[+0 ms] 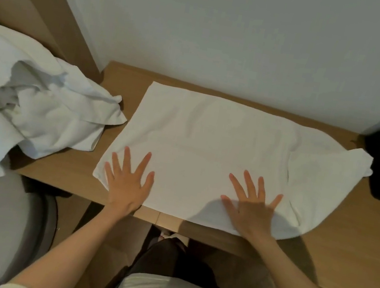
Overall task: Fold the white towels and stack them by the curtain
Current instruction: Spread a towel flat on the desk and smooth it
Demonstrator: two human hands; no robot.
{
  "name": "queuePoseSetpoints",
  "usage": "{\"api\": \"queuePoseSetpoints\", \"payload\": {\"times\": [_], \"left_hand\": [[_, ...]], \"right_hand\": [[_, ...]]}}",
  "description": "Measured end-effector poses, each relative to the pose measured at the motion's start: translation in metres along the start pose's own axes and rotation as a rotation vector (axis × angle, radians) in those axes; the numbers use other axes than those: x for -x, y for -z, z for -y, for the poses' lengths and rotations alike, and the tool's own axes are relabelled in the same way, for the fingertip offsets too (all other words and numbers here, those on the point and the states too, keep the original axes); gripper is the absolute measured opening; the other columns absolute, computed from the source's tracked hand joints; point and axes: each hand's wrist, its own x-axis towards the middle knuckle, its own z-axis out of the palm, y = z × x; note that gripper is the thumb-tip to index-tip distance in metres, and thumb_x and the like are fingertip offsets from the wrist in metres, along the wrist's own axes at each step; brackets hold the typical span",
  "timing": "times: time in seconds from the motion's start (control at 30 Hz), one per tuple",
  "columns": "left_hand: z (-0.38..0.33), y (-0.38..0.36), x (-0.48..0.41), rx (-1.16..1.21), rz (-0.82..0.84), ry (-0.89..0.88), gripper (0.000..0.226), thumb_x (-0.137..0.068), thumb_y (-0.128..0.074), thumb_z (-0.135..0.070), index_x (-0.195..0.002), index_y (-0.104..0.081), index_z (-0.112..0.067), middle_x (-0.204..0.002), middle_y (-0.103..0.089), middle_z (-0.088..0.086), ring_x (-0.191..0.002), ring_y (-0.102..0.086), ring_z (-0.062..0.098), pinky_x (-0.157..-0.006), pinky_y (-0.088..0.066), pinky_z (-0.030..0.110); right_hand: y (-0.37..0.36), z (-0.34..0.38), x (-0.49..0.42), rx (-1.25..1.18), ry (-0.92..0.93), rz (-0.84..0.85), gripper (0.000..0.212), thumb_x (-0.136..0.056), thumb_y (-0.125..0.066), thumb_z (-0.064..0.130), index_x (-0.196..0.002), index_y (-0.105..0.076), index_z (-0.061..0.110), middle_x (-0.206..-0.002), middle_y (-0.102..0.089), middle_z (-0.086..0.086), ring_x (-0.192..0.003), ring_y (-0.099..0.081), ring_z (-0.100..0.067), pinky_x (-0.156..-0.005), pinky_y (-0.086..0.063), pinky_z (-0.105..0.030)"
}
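centrally, a white towel [207,152] is pressed flat under the left hand [128,183] and right hand [252,208], fingers splayed, hands apart; crumpled towels [39,103] lie beyond the left hand.

Matt cloth towel [208,147], wooden desk [341,257]

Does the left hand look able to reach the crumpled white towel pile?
Probably yes: left hand lies flat on the spread white towel; only bare wooden desktop separates it from the crumpled pile.
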Motion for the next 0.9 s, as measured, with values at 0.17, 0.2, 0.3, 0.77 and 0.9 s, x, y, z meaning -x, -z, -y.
{"api": "queuePoseSetpoints", "payload": {"times": [0.17,0.2,0.3,0.77,0.9], "left_hand": [[-0.021,0.017,-0.012,0.01,-0.057,-0.095,0.055,-0.101,-0.024,-0.038,-0.153,-0.011,-0.024,-0.16,0.005,0.01,-0.145,0.012,0.034,-0.118,0.005,0.046],[-0.029,0.022,-0.021,0.013,-0.07,-0.157,0.055,-0.102,-0.025,-0.034,-0.153,-0.009,-0.021,-0.16,0.003,0.009,-0.146,0.009,0.031,-0.118,0.004,0.044],[-0.058,0.033,-0.06,0.064,-0.08,-0.271,0.055,-0.104,-0.024,-0.03,-0.152,-0.004,-0.015,-0.16,0.005,0.006,-0.147,0.007,0.024,-0.118,0.004,0.037],[-0.074,0.01,-0.226,-0.069,-0.016,-0.138,0.054,-0.097,-0.007,-0.054,-0.148,0.008,-0.043,-0.158,0.017,-0.01,-0.145,0.02,0.029,-0.109,0.016,0.06],[-0.052,0.009,-0.244,-0.111,-0.051,-0.128,0.057,-0.093,-0.005,-0.061,-0.146,0.009,-0.048,-0.159,0.015,-0.01,-0.146,0.017,0.023,-0.111,0.015,0.055]], "right_hand": [[0.031,0.021,-0.025,-0.224,0.022,-0.436,0.026,-0.09,-0.056,0.024,-0.108,-0.07,0.011,-0.115,-0.066,-0.012,-0.106,-0.061,-0.035,-0.103,-0.034,-0.061],[0.037,0.026,-0.034,-0.262,0.012,-0.459,0.023,-0.089,-0.06,0.015,-0.109,-0.07,0.009,-0.117,-0.065,-0.014,-0.109,-0.061,-0.035,-0.105,-0.033,-0.059],[0.051,0.045,-0.07,-0.278,-0.008,-0.337,0.036,-0.095,-0.053,0.017,-0.131,-0.057,0.015,-0.141,-0.049,-0.009,-0.132,-0.044,-0.027,-0.115,-0.015,-0.05],[0.026,0.081,-0.205,-0.127,-0.137,0.006,0.055,-0.096,-0.012,0.059,-0.146,0.006,0.049,-0.16,0.013,0.008,-0.146,0.016,-0.025,-0.102,0.012,-0.073],[0.019,0.09,-0.213,-0.06,-0.157,-0.052,0.06,-0.09,-0.005,0.064,-0.146,0.007,0.049,-0.16,0.011,0.008,-0.146,0.014,-0.025,-0.103,0.012,-0.073]]}}
